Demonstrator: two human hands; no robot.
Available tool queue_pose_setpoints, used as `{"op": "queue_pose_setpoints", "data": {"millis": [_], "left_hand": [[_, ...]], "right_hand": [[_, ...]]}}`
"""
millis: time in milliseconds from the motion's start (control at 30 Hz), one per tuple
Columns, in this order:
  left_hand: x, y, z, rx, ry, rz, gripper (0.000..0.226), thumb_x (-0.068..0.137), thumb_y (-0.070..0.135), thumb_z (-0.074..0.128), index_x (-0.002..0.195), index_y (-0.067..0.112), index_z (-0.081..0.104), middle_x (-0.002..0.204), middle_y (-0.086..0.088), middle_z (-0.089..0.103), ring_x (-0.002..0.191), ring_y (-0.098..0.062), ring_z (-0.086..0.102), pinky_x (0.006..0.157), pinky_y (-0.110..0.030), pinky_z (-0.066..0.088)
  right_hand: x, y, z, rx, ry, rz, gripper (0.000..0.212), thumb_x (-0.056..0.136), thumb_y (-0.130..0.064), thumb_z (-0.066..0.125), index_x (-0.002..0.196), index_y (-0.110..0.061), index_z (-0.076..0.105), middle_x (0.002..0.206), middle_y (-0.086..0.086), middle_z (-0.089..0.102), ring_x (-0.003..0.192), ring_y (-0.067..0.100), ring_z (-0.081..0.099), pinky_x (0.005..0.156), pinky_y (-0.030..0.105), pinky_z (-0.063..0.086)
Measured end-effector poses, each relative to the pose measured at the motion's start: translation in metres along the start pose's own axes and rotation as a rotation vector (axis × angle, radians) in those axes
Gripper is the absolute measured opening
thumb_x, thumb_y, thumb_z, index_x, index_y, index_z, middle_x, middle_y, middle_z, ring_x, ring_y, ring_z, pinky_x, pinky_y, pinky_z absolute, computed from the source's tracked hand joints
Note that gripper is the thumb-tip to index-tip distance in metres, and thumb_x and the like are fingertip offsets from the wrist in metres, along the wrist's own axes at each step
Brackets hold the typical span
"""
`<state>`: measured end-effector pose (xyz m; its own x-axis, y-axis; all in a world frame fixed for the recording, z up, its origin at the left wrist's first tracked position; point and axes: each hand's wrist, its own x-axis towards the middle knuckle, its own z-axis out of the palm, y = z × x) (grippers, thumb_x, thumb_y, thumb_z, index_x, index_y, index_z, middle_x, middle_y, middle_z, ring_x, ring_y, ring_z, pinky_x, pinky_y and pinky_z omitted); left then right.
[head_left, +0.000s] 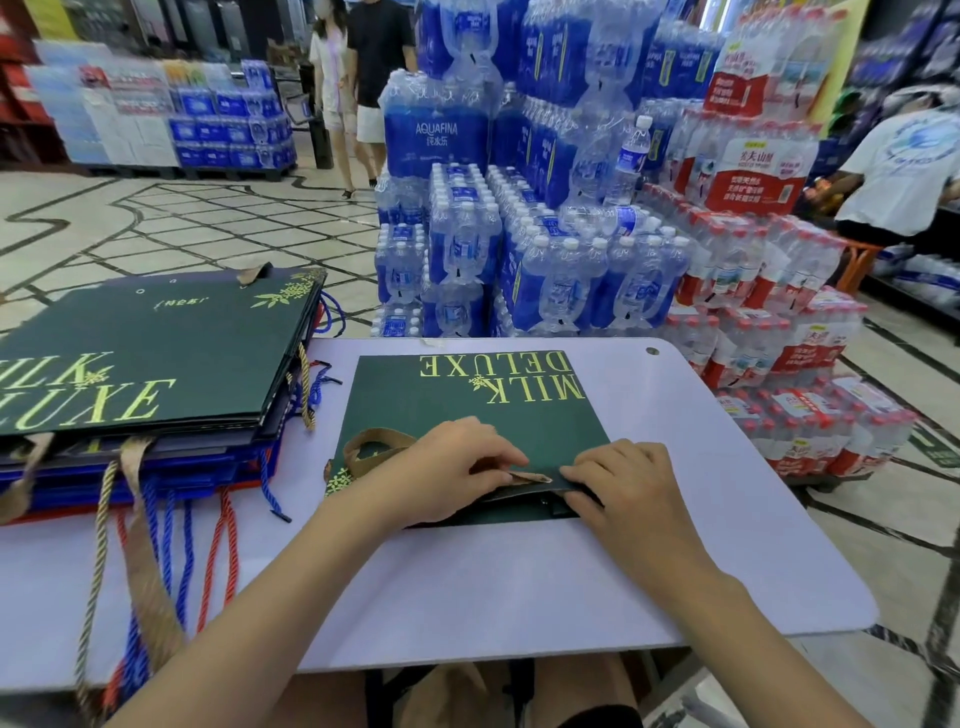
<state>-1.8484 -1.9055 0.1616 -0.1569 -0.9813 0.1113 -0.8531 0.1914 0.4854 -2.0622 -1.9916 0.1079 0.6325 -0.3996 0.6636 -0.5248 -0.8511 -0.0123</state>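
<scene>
A flat dark green paper bag (457, 415) printed "MILK DELUXE" in gold lies on the pale lilac table (519, 582), its open mouth towards me. My left hand (441, 470) lies on the bag's near edge and pinches a tan ribbon handle (530, 477) at the mouth. My right hand (618, 480) grips the bag's upper edge just to the right, fingertips curled under the rim. A second loop of tan ribbon (371, 447) curls on the bag left of my left hand.
A stack of folded bags (145, 358) in green, blue and red lies on the table's left, rope handles hanging over the near edge. Behind the table stand shrink-wrapped water bottle packs (524, 270). Two people (358, 88) walk at the back; another person (904, 166) stands at right.
</scene>
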Motion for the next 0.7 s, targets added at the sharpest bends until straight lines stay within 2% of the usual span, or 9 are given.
{"op": "queue_pose_setpoints", "data": {"millis": [100, 200, 267, 367, 433, 533, 600, 700], "left_hand": [[0.006, -0.006, -0.005, 0.065, -0.011, 0.011, 0.019, 0.097, 0.023, 0.055, 0.108, 0.020, 0.070, 0.096, 0.008, 0.061, 0.093, -0.009, 0.052, 0.088, -0.025, 0.041], [0.014, -0.011, -0.006, 0.073, 0.025, -0.025, 0.017, 0.098, 0.023, 0.053, 0.103, 0.020, 0.069, 0.093, 0.012, 0.057, 0.087, -0.006, 0.052, 0.088, -0.032, 0.045], [0.018, -0.011, -0.008, 0.119, 0.002, -0.038, 0.015, 0.097, 0.030, 0.054, 0.101, 0.026, 0.068, 0.093, 0.014, 0.060, 0.088, -0.007, 0.055, 0.085, -0.034, 0.047], [0.019, -0.015, -0.031, 0.130, -0.082, -0.096, 0.013, 0.090, 0.042, 0.063, 0.091, 0.031, 0.068, 0.080, 0.020, 0.061, 0.075, 0.001, 0.054, 0.069, -0.023, 0.044], [0.019, -0.021, -0.055, 0.108, -0.119, -0.136, 0.011, 0.087, 0.038, 0.068, 0.089, 0.028, 0.070, 0.077, 0.016, 0.062, 0.070, 0.002, 0.052, 0.065, -0.019, 0.040], [0.023, -0.034, -0.077, 0.020, -0.042, -0.150, 0.004, 0.088, 0.027, 0.069, 0.091, 0.025, 0.071, 0.083, 0.015, 0.066, 0.076, 0.002, 0.057, 0.071, -0.019, 0.044], [0.030, -0.040, -0.077, -0.023, 0.048, -0.142, 0.006, 0.089, 0.021, 0.067, 0.094, 0.021, 0.070, 0.088, 0.013, 0.067, 0.084, -0.001, 0.061, 0.078, -0.020, 0.048], [0.040, -0.045, -0.060, 0.051, 0.124, -0.118, 0.009, 0.091, 0.016, 0.064, 0.099, 0.016, 0.068, 0.093, 0.008, 0.063, 0.092, -0.010, 0.059, 0.083, -0.025, 0.048]], "right_hand": [[0.000, -0.001, 0.000, 0.023, -0.014, -0.027, 0.024, 0.088, -0.031, 0.052, 0.080, -0.018, 0.071, 0.083, -0.008, 0.066, 0.077, 0.017, 0.063, 0.076, 0.029, 0.033], [-0.001, -0.002, 0.001, 0.065, -0.052, -0.075, 0.031, 0.092, -0.037, 0.051, 0.083, -0.018, 0.074, 0.084, -0.008, 0.068, 0.078, 0.014, 0.061, 0.076, 0.027, 0.036], [-0.003, -0.002, 0.001, 0.107, -0.085, -0.073, 0.035, 0.095, -0.038, 0.049, 0.086, -0.017, 0.076, 0.086, -0.008, 0.068, 0.079, 0.014, 0.061, 0.074, 0.026, 0.041], [-0.005, -0.002, -0.003, 0.174, -0.148, -0.025, 0.032, 0.093, -0.038, 0.052, 0.091, -0.017, 0.077, 0.090, -0.009, 0.068, 0.081, 0.012, 0.061, 0.069, 0.025, 0.050], [-0.005, -0.004, -0.007, 0.254, -0.192, 0.047, 0.028, 0.087, -0.038, 0.056, 0.090, -0.019, 0.076, 0.095, -0.012, 0.068, 0.088, 0.008, 0.061, 0.074, 0.025, 0.051], [-0.001, -0.007, -0.011, 0.384, -0.290, 0.183, 0.021, 0.076, -0.039, 0.053, 0.087, -0.025, 0.064, 0.110, -0.020, 0.062, 0.107, -0.003, 0.054, 0.090, 0.021, 0.039], [-0.001, -0.006, -0.011, 0.411, -0.321, 0.208, 0.021, 0.071, -0.038, 0.049, 0.086, -0.027, 0.058, 0.114, -0.025, 0.059, 0.113, -0.006, 0.049, 0.093, 0.022, 0.034], [0.001, -0.006, -0.013, 0.441, -0.303, 0.248, 0.016, 0.075, -0.042, 0.048, 0.078, -0.029, 0.056, 0.109, -0.029, 0.059, 0.113, -0.006, 0.049, 0.094, 0.028, 0.035]]}}
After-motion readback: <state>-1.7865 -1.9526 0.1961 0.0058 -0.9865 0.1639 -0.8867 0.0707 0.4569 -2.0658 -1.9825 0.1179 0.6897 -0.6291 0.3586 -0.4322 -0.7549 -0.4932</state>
